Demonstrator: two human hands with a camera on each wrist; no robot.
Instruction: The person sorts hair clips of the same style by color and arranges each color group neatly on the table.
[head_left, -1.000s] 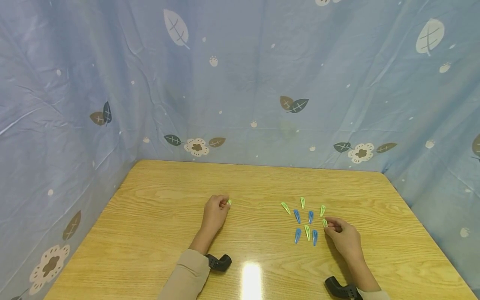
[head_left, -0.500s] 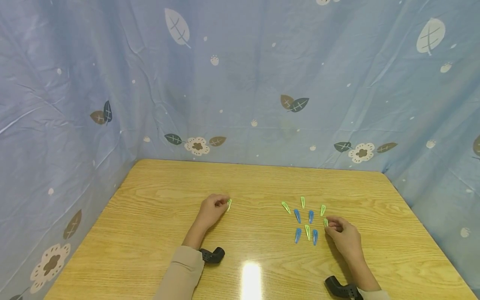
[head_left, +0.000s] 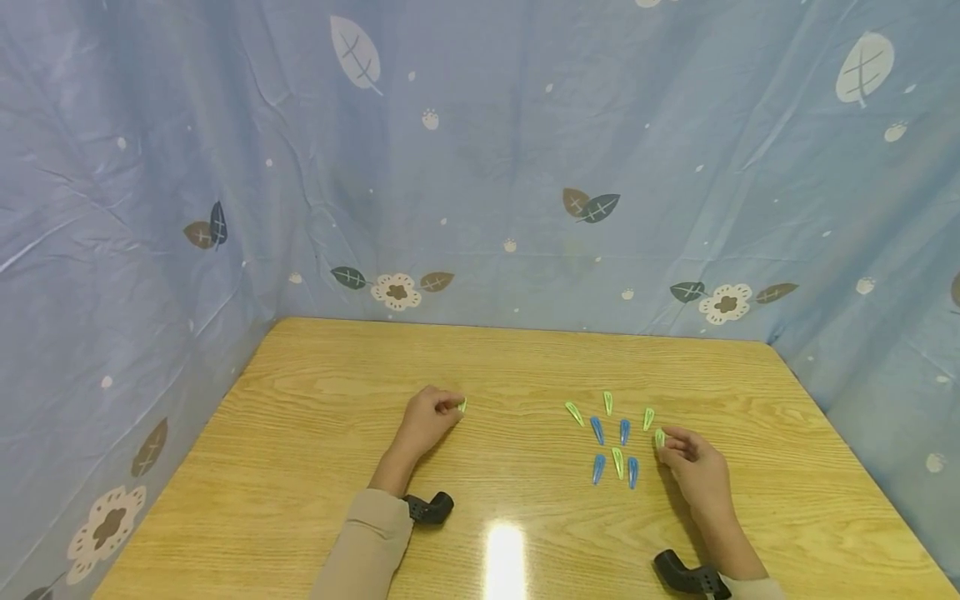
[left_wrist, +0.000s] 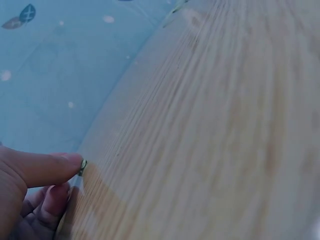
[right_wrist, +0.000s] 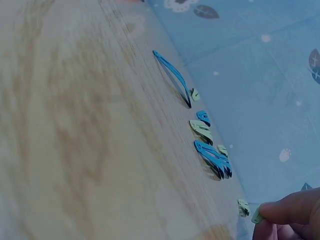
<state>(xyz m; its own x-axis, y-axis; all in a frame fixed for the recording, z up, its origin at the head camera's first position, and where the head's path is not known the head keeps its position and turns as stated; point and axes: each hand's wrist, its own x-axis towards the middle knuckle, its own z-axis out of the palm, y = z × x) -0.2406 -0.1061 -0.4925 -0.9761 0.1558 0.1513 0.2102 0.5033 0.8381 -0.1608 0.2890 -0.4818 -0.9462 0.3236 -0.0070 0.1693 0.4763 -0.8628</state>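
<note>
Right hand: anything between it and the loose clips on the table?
Nothing visible. The right hand already pinches one green clip, and only bare table separates it from the nearest loose green clip and blue clip.

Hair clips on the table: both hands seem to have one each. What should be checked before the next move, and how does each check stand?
1. Left hand grips a green clip: ok, pinched at the fingertips.
2. Right hand grips its green clip: ok.
3. Clip cluster lies flat, clips apart from each other: ok.
4. Right hand clear of the cluster: ok, beside it, not touching.
5. Bare table between the hands: ok.
6. Whether the held clips are snapped open or closed: cannot tell.
</note>
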